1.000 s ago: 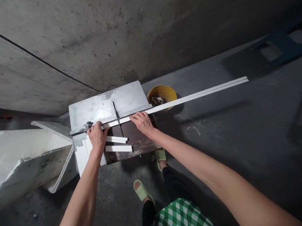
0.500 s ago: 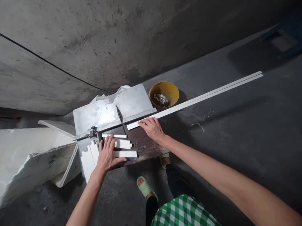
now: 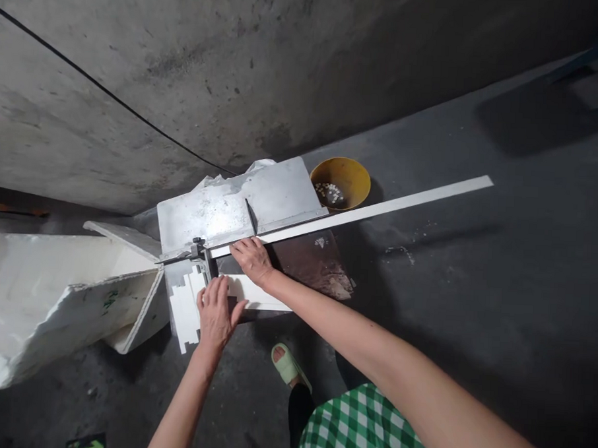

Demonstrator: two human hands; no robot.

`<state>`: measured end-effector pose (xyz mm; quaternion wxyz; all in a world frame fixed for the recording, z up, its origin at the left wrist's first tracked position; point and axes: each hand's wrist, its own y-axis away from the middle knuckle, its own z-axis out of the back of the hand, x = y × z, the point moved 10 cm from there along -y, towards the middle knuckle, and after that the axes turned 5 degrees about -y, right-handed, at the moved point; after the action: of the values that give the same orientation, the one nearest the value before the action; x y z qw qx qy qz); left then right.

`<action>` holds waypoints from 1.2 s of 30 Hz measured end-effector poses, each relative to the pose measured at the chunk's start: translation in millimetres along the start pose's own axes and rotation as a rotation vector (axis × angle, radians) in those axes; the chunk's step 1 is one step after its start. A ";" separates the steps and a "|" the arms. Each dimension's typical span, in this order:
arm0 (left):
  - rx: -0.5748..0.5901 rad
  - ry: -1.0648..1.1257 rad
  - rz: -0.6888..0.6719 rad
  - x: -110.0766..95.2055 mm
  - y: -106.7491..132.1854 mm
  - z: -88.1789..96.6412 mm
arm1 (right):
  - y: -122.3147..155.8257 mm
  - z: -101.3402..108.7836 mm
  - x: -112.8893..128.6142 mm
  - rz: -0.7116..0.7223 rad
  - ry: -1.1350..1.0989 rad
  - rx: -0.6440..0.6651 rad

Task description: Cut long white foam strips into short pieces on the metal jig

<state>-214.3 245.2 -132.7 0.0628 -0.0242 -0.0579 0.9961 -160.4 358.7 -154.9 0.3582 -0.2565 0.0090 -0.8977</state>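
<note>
A long white strip [image 3: 379,208] lies across a small metal saw table [image 3: 215,214], along its fence, and runs far out to the right over the floor. My right hand [image 3: 250,258] presses flat on the strip's left end, just right of the blade slot [image 3: 251,216]. My left hand [image 3: 216,311] lies open, fingers spread, on short cut white pieces [image 3: 261,294] at the table's near edge. More cut pieces [image 3: 184,305] are stacked at the left of it.
A yellow bowl [image 3: 341,181] with small white offcuts sits on the floor behind the table. A large white foam box [image 3: 53,292] lies at the left. A concrete wall rises behind. My foot in a green sandal [image 3: 287,367] stands below the table.
The long strip has slid left along the fence, and my right hand has moved left with it. My left hand came off the strip and rests on the cut pieces.
</note>
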 end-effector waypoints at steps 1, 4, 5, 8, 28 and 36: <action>-0.040 -0.003 0.067 12.3 -1.2 3.4 | 1.1 -0.9 0.5 -0.005 0.000 0.008; -0.107 -0.029 0.214 41.1 -18.0 6.1 | 5.4 -3.8 2.1 -0.010 0.010 0.048; -0.110 -0.039 0.230 46.0 -27.9 4.6 | 6.2 -4.6 2.7 -0.017 0.015 0.059; -0.095 -0.043 0.200 48.6 -62.7 -4.2 | 4.9 -6.8 6.3 -0.042 0.033 0.079; -0.033 -0.059 0.157 52.5 -113.1 -25.1 | 65.4 78.0 -123.2 -0.003 0.074 -0.150; -0.001 -0.085 0.195 61.8 -150.0 -28.0 | 30.0 76.0 -139.5 -0.071 0.052 -0.093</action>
<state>-255.7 404.0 -145.2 -0.0371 0.0127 -0.0583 0.9975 -20.4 439.5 -158.3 0.3134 -0.2495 0.0511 -0.9148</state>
